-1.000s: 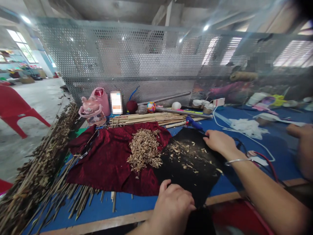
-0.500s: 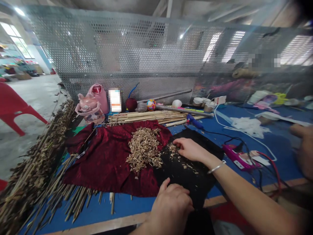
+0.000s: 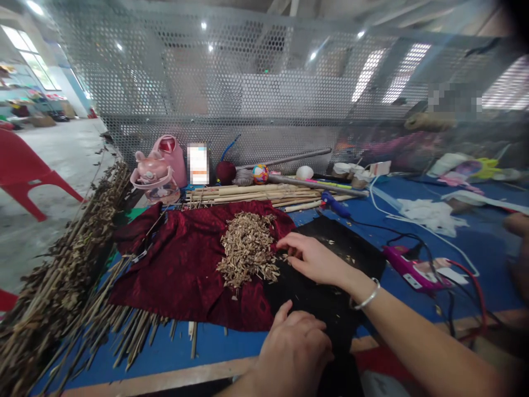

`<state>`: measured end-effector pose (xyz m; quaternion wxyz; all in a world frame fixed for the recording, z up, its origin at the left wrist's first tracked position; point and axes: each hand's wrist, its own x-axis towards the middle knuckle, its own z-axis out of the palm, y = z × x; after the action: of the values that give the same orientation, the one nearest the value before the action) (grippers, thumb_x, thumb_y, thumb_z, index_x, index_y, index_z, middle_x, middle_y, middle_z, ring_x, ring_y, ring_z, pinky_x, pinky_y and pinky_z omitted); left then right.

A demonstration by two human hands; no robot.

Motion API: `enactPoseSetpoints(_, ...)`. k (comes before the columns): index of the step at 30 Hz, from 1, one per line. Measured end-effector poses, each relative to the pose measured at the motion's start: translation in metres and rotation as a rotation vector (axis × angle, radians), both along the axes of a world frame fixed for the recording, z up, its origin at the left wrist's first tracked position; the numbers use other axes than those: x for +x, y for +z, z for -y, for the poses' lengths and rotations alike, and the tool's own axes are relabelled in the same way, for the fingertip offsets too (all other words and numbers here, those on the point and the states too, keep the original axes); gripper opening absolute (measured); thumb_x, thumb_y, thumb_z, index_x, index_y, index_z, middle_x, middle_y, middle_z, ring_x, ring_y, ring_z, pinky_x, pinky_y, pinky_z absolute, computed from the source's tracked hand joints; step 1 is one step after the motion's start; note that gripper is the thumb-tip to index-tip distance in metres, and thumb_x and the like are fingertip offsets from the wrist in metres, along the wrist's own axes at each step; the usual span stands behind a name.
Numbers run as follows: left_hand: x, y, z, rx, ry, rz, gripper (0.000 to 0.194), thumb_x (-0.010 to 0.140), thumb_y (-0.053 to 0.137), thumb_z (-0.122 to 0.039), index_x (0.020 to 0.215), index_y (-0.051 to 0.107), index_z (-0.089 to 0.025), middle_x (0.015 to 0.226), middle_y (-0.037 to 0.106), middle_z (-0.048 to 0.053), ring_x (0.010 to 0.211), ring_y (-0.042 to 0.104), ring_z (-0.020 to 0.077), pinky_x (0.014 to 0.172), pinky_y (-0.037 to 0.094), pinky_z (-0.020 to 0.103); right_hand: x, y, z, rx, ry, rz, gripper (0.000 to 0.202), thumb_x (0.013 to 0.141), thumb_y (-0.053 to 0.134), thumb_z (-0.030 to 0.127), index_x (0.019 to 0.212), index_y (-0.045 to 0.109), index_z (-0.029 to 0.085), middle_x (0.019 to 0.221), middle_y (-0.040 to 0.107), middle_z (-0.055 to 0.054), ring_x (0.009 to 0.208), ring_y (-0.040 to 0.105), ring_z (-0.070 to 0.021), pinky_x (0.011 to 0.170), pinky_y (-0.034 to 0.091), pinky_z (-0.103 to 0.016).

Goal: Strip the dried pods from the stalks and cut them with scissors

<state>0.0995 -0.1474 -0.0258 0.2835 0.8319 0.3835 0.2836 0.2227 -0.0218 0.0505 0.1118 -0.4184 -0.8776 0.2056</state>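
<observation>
A heap of small dry tan seed pods (image 3: 247,248) lies on a dark red patterned cloth (image 3: 173,275). A black cloth (image 3: 351,242) adjoins it on the right, with a few loose bits scattered over it. My right hand (image 3: 316,259), with a silver bangle at the wrist, hovers or rests at the heap's right edge. Its fingers are bent and apart, and I see nothing gripped in them. My left hand (image 3: 295,344) lies low over the black cloth near the table's front edge, thumb spread away from the loosely bent fingers.
Cut stalks (image 3: 136,336) and dried leafy branches (image 3: 70,259) fill the left side. Pale sticks (image 3: 252,194), a pink bottle (image 3: 159,173), yarn balls (image 3: 225,172) and a blue glue gun (image 3: 335,205) line the back. A magenta power strip (image 3: 413,270) with cords lies right, near another person's hand (image 3: 516,226).
My right hand has moved left to the heap's edge, and the small cluster of bits on the black cloth is now beside the heap or hidden. My left hand stays about where it was.
</observation>
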Motion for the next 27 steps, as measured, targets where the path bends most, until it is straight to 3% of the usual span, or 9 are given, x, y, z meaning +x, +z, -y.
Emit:
enactPoseSetpoints(4, 0.0, -0.001, 0.0, 0.01, -0.012, -0.022, 0.013, 0.083, 0.056, -0.033, 0.09, 0.061, -0.024, 0.108, 0.064, -0.004, 0.105, 0.053, 0.013, 0.108, 0.023, 0.041, -0.012, 0.005, 0.008, -0.191, 0.278, 0.147, 0.031, 0.069, 0.044, 0.003, 0.078, 0.07, 0.018, 0.08, 0.068, -0.002, 0.074, 0.061, -0.0139, 0.073, 0.045, -0.024)
enactPoseSetpoints(8, -0.001, 0.001, -0.001, 0.02, -0.013, -0.042, 0.012, 0.083, 0.056, -0.031, 0.089, 0.062, -0.023, 0.108, 0.064, -0.003, 0.104, 0.053, 0.0128, 0.108, 0.025, 0.04, -0.018, 0.001, 0.004, -0.049, 0.229, -0.014, 0.042, 0.073, 0.041, 0.002, 0.105, 0.065, 0.017, 0.108, 0.064, -0.006, 0.099, 0.057, -0.016, 0.091, 0.041, -0.028)
enactPoseSetpoints(12, -0.002, 0.005, -0.001, 0.021, -0.018, -0.037, 0.011, 0.083, 0.056, -0.031, 0.088, 0.062, -0.022, 0.107, 0.065, -0.003, 0.104, 0.053, 0.0126, 0.107, 0.026, 0.04, -0.023, -0.004, 0.004, -0.168, 0.337, 0.032, 0.039, 0.07, 0.04, -0.002, 0.087, 0.07, 0.017, 0.087, 0.068, -0.003, 0.081, 0.061, -0.013, 0.08, 0.045, -0.024)
enactPoseSetpoints(14, -0.002, 0.006, -0.001, 0.018, -0.022, -0.039, 0.011, 0.083, 0.056, -0.031, 0.087, 0.061, -0.022, 0.107, 0.065, -0.004, 0.104, 0.053, 0.0125, 0.107, 0.025, 0.04, -0.027, -0.005, 0.005, -0.182, 0.37, 0.027, 0.04, 0.07, 0.039, -0.002, 0.088, 0.07, 0.017, 0.089, 0.068, -0.003, 0.082, 0.062, -0.013, 0.081, 0.045, -0.024)
enactPoseSetpoints(17, -0.002, 0.007, -0.001, 0.01, -0.028, -0.044, 0.011, 0.083, 0.054, -0.031, 0.089, 0.061, -0.023, 0.109, 0.064, -0.004, 0.105, 0.053, 0.0123, 0.108, 0.024, 0.04, -0.029, -0.005, 0.001, -0.082, 0.324, -0.083, 0.043, 0.071, 0.037, -0.003, 0.095, 0.067, 0.017, 0.101, 0.065, -0.004, 0.094, 0.058, -0.0131, 0.088, 0.042, -0.025)
enactPoseSetpoints(19, -0.003, 0.006, -0.001, 0.013, -0.026, -0.033, 0.012, 0.084, 0.054, -0.031, 0.089, 0.061, -0.024, 0.109, 0.064, -0.004, 0.105, 0.052, 0.012, 0.108, 0.023, 0.039, -0.022, -0.004, -0.006, -0.033, 0.239, -0.108, 0.039, 0.071, 0.037, -0.002, 0.088, 0.066, 0.017, 0.096, 0.065, -0.004, 0.09, 0.058, -0.013, 0.085, 0.043, -0.024)
enactPoseSetpoints(21, -0.003, 0.004, -0.001, 0.023, -0.026, -0.021, 0.012, 0.084, 0.053, -0.032, 0.088, 0.061, -0.023, 0.108, 0.065, -0.004, 0.104, 0.053, 0.0117, 0.108, 0.023, 0.038, -0.009, -0.004, -0.015, 0.021, 0.044, -0.05, 0.033, 0.07, 0.039, 0.0, 0.085, 0.064, 0.017, 0.087, 0.064, -0.004, 0.082, 0.058, -0.0143, 0.079, 0.043, -0.025)
enactPoseSetpoints(24, -0.002, 0.002, 0.0, 0.04, -0.019, -0.014, 0.011, 0.085, 0.051, -0.031, 0.087, 0.06, -0.023, 0.107, 0.065, -0.005, 0.103, 0.053, 0.0115, 0.108, 0.023, 0.039, 0.007, -0.01, -0.023, 0.055, -0.235, 0.116, 0.034, 0.067, 0.047, 0.004, 0.095, 0.061, 0.014, 0.088, 0.064, -0.008, 0.081, 0.058, -0.0187, 0.075, 0.042, -0.028)
enactPoseSetpoints(27, -0.001, 0.003, 0.0, 0.047, -0.014, -0.024, 0.011, 0.085, 0.051, -0.029, 0.085, 0.06, -0.023, 0.107, 0.065, -0.004, 0.104, 0.054, 0.0125, 0.107, 0.024, 0.041, 0.008, -0.016, -0.02, -0.015, -0.184, 0.099, 0.04, 0.065, 0.048, 0.003, 0.101, 0.061, 0.015, 0.094, 0.063, -0.008, 0.082, 0.059, -0.0174, 0.075, 0.043, -0.027)
